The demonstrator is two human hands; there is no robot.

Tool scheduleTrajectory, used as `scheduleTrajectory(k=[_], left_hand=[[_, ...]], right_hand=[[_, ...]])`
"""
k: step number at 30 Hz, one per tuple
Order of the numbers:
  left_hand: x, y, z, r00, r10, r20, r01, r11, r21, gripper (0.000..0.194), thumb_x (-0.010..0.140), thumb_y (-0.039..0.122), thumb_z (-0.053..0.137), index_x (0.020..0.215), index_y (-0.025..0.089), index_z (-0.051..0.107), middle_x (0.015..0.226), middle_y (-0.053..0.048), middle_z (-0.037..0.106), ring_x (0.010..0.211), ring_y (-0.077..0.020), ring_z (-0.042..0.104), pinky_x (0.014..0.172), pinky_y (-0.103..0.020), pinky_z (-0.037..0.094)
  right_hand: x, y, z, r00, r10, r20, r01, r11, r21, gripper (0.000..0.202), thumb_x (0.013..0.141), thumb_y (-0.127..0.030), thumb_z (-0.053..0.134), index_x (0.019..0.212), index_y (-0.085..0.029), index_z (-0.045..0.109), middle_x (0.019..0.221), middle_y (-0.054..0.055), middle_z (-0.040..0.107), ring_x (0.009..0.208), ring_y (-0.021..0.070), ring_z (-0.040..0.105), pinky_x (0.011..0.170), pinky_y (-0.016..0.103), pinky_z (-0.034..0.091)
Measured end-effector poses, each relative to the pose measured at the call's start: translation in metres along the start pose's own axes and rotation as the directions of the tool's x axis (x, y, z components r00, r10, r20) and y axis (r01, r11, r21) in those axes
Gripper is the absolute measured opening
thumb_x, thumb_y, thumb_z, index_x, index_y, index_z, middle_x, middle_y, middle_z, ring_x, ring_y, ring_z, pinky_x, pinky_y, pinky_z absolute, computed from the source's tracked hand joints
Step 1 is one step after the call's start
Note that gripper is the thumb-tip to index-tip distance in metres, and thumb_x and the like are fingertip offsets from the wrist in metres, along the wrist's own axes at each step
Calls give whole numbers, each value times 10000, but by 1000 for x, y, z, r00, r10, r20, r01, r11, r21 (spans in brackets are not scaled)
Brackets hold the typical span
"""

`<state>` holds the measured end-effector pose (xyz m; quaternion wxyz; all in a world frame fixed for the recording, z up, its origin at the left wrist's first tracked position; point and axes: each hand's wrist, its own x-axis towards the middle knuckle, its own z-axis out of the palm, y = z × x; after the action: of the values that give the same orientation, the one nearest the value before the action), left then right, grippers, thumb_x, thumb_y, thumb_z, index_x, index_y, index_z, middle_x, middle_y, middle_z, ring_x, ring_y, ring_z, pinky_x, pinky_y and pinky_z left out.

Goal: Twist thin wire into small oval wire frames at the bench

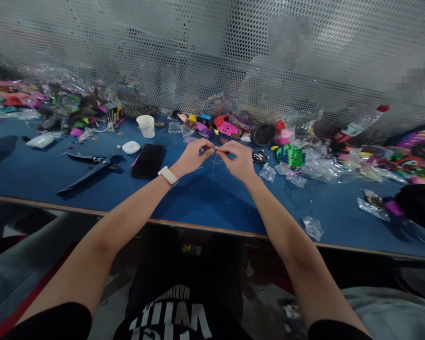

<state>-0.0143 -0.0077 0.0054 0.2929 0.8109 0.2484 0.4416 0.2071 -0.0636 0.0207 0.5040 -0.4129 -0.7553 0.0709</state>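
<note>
My left hand (195, 155) and my right hand (236, 158) meet fingertip to fingertip above the blue table (198, 203). Both are closed in a pinch. A thin, pale strand (214, 165) shows just below the fingertips, like a wire or thread; its kind is too fine to make out. Whatever sits between the fingers is hidden. Left of my left hand lies a black phone (148, 161). A black pouch-like item with white lettering (259, 157) rests just right of my right hand.
Black pruning shears (92, 172), a white case (131, 147) and a paper cup (146, 126) stand to the left. Plastic bags and colourful scraps (230, 127) line the back. A red-capped bottle (361, 125) leans at right. A perforated metal screen (198, 56) rises behind.
</note>
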Motion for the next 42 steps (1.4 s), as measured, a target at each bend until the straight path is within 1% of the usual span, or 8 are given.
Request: scheduleTrajectory(k=[5,9,17,21,26,32,39,42], left_hand=[[1,-2,-1,998,59,-9,-59,998,18,257,1165,441,664,997,252,710,1042,-90,780,1000,-265,686,931,-426,539],[-1,1,1,1000,24,13,-24,1000,6,371,1188,491,601,915,252,678,913,-64,730,891,-247,658,856,-406,516],[-7,11,8,993,2,-118,-5,1000,-24,240,1043,342,808,904,241,639,936,-41,734,874,-198,651,868,-370,548],[-7,10,11,994,-26,-105,14,993,-116,267,1049,377,814,907,232,641,912,-32,723,833,-179,651,807,-339,545],[-9,14,16,983,-32,-183,14,995,-103,240,1018,319,793,899,241,601,923,-33,691,843,-190,639,794,-348,541],[-5,10,15,990,-106,-89,54,888,-456,257,1045,344,565,811,243,601,811,-31,631,779,-195,636,813,-392,583],[-1,1,16,972,-217,-92,137,837,-531,162,983,346,598,854,248,590,843,-38,648,760,-188,649,724,-366,579],[-1,3,8,981,-160,-112,99,901,-422,78,966,321,680,964,249,649,910,-39,703,815,-186,685,757,-354,595]], right_hand=[[1,-3,2,998,-49,-27,50,998,30,120,1040,-394,826,1001,-344,927,995,42,875,866,259,774,837,480,663],[1,-1,7,999,22,-47,-19,998,66,104,1020,-386,847,985,-327,924,974,42,867,887,254,780,838,465,671],[-3,3,17,977,210,-48,-195,957,215,180,1004,-406,855,1062,-247,917,963,45,845,802,197,772,778,387,682],[-3,-1,19,974,217,-63,-199,958,208,242,1022,-479,853,1084,-255,919,968,48,852,820,203,790,787,380,696],[-4,-5,21,970,228,-84,-204,953,223,301,1015,-544,860,1073,-255,922,980,60,870,842,228,804,803,412,712],[-5,-2,20,983,180,-26,-165,941,294,308,1019,-567,882,1106,-274,915,950,50,843,806,223,800,780,425,705],[-6,-7,19,989,144,-43,-130,962,242,280,1007,-548,898,1069,-276,925,990,57,866,861,228,804,810,420,708],[-6,-8,21,984,168,-60,-153,968,200,251,1017,-518,890,1065,-275,930,998,58,872,858,228,793,808,424,702]])
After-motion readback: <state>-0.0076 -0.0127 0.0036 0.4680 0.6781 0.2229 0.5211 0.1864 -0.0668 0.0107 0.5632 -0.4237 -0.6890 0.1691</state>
